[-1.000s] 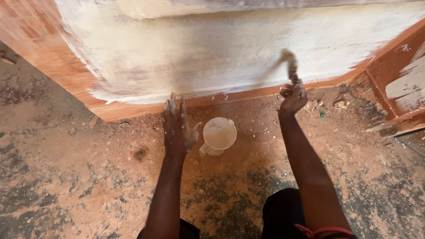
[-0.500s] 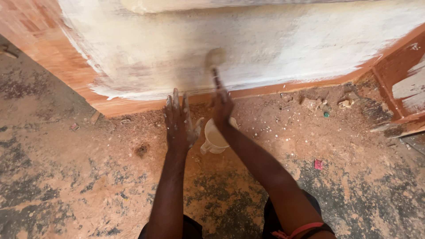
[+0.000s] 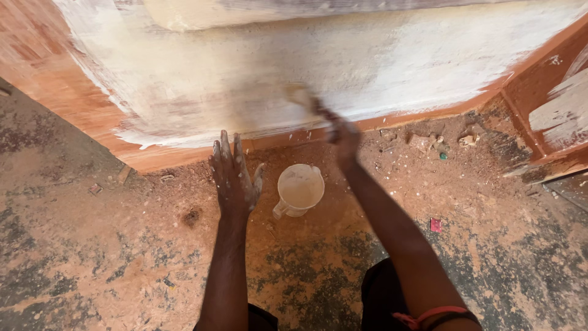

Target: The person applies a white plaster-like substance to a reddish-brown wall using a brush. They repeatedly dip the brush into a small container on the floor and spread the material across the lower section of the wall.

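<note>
Blurred, right hand [image 3: 344,138] grip clamped on brush [image 3: 301,95], bristles indistinct; left hand [image 3: 234,178] fingers apart, empty.

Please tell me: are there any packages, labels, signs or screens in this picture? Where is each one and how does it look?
No packages, labels, signs or screens show.
The nearest to one is a white plastic jug with a handle, standing on the dusty floor between the hands, unmarked.
A small red scrap lies on the floor at the right; too small to identify.

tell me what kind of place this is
Probably a carpentry or building site. A reddish wooden panel is being coated white by the right hand with a brush, a white jug stands on a dusty floor strewn with sawdust.
</note>
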